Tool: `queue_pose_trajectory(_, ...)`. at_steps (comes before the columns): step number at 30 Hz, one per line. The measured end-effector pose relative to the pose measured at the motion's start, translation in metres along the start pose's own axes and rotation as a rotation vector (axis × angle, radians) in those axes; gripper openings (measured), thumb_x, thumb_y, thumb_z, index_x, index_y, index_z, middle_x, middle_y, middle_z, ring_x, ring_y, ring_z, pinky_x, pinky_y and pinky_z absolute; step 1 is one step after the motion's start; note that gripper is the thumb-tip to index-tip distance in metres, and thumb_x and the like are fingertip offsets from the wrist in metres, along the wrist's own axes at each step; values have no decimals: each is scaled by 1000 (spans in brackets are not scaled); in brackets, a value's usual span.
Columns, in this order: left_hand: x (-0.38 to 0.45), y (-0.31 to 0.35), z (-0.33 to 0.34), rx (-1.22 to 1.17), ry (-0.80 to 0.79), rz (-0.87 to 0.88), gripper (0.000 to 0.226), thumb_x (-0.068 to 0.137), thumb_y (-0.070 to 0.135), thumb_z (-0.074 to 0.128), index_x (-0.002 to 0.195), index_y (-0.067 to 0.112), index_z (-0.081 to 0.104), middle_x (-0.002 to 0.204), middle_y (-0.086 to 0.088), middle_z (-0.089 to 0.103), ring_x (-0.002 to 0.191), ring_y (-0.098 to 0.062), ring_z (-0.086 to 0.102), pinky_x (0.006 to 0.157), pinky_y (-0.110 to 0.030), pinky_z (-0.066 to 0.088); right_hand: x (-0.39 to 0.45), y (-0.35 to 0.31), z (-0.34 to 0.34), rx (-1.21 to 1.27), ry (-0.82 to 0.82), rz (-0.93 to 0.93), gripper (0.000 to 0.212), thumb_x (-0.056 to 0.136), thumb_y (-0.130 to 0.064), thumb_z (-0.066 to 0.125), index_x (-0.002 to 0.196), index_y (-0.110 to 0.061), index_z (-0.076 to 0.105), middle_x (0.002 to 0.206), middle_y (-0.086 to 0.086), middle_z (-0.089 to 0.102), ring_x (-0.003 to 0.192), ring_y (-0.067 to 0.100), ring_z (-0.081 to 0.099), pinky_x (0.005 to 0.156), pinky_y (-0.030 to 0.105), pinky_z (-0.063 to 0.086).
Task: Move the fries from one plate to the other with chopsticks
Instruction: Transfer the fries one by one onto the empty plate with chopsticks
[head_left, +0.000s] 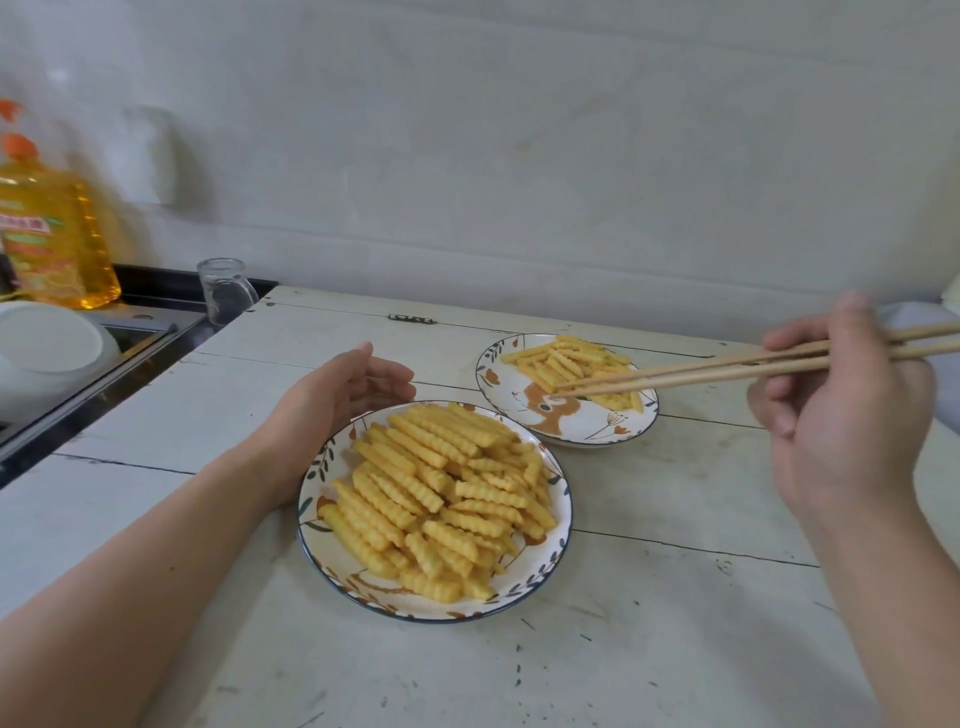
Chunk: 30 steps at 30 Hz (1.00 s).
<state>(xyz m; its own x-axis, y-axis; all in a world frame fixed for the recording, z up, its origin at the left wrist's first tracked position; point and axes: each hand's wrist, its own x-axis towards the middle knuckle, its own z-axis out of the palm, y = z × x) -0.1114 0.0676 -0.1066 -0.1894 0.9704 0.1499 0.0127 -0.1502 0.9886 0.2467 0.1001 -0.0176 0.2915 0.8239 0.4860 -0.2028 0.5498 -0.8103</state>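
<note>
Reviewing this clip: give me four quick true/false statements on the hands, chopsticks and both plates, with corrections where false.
1. The right hand holds the chopsticks. True.
2. The chopstick tips are over the near plate. False: they are over the far plate.
3. The far plate holds more fries than the near one. False: the near plate's pile is much bigger.
4. The left hand rests beside the near plate, holding nothing. True.

Left hand (332, 400) relaxed (right hand (841, 415) pinching)
</note>
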Motion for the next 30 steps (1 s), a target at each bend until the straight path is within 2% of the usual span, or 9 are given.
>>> queue_pose_trajectory(2, 2, -2, -1, -11, -11, -9, 53, 102, 51, 46, 102, 15, 84, 111, -16, 80, 115, -31, 74, 112, -46, 46, 11, 9, -12, -178, 57, -49, 48, 103, -38, 46, 63, -17, 60, 56, -6, 57, 45, 11, 42, 43, 21, 32)
queue_pose_trajectory(4, -1, -2, 1, -6, -6, -3, 53, 109, 46, 44, 109, 9, 80, 112, -16, 80, 115, -30, 74, 110, -43, 48, 17, 19, -22, -333, 42, -94, 47, 100, -47, 46, 68, -18, 63, 57, -5, 58, 50, 11, 47, 53, 29, 38)
queue_pose_trajectory(10, 7, -5, -6, -13, -25, -21, 53, 98, 53, 46, 100, 19, 86, 113, -17, 80, 116, -31, 74, 117, -52, 42, 18, 30, -26, -417, -56, -141, 45, 99, -47, 48, 70, -20, 67, 58, -7, 58, 52, 11, 50, 55, 33, 40)
queue_pose_trajectory(13, 1, -5, -2, 9, -10, -23, 53, 109, 47, 43, 109, 11, 81, 113, -15, 80, 116, -31, 74, 111, -45, 47, 16, 38, -24, -497, -84, -175, 43, 104, -41, 47, 72, -20, 67, 63, 3, 59, 52, 10, 51, 55, 35, 43)
queue_pose_trajectory(15, -2, -2, 1, -1, -11, -19, 53, 109, 47, 42, 112, 8, 78, 113, -14, 80, 116, -31, 74, 107, -43, 48, 16, 41, -23, -520, -86, -172, 44, 104, -41, 46, 70, -22, 67, 59, 1, 57, 51, 10, 53, 56, 34, 44)
queue_pose_trajectory(18, 2, 0, -2, -11, -22, 6, 55, 92, 61, 55, 104, 16, 85, 113, -16, 80, 117, -31, 74, 114, -48, 45, 16, 39, -24, -462, -76, -160, 49, 101, -49, 46, 65, -22, 67, 64, 0, 63, 51, 10, 53, 56, 34, 44)
queue_pose_trajectory(22, -5, 0, 3, 25, -11, 7, 53, 111, 43, 39, 113, 6, 77, 112, -14, 80, 113, -27, 75, 111, -41, 47, 15, 44, -19, -459, -97, -143, 46, 101, -48, 47, 67, -24, 66, 64, -4, 63, 51, 9, 53, 56, 34, 44)
queue_pose_trajectory(25, -11, 4, 7, 42, -2, 3, 54, 113, 39, 34, 117, 3, 74, 113, -14, 80, 112, -26, 75, 110, -39, 48, 11, 45, -12, -410, -77, -85, 49, 100, -51, 45, 66, -21, 63, 62, -4, 60, 50, 10, 51, 53, 30, 41)
queue_pose_trajectory(30, -7, 6, 5, 37, -8, -24, 53, 110, 46, 41, 109, 11, 81, 112, -13, 81, 113, -25, 75, 115, -44, 45, 1, 9, 3, -23, 60, 40, 66, 107, -43, 38, 49, -21, 60, 49, -3, 51, 37, 15, 39, 40, 20, 25)
